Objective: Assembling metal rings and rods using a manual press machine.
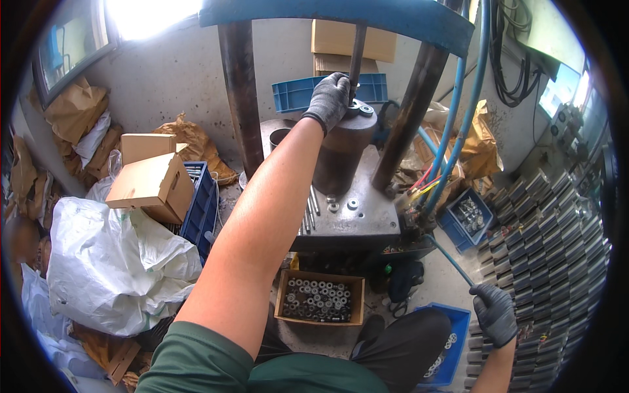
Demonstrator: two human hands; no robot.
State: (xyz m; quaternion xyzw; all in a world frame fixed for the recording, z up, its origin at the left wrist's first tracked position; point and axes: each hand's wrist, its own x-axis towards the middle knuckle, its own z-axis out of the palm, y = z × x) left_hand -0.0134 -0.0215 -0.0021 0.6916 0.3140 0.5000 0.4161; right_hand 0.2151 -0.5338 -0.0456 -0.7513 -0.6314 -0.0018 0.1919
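Note:
My left hand (pixel 329 99), in a grey glove, reaches far forward under the press. Its fingers are curled against an upright steel rod (pixel 357 56) that comes down onto a thick steel cylinder (pixel 342 154). Beside the rod, a small metal ring (pixel 365 111) lies on the cylinder's top. Down at the right, my gloved right hand (pixel 495 314) is closed around the end of a thin blue-green lever (pixel 452 260), which slants up to the press. Two small round metal parts, one of them a washer-like ring (pixel 353 204), lie on the steel press table (pixel 373 223) near several thin rods (pixel 311 213).
Dark press columns (pixel 240 98) flank the cylinder. A cardboard box (pixel 320 300) of metal rings stands below. Blue crates (pixel 466 221) hold metal parts at the right. Stacked metal pieces (pixel 550 262) line the right side; white sacking (pixel 118 262) and cartons (pixel 147 180) fill the left.

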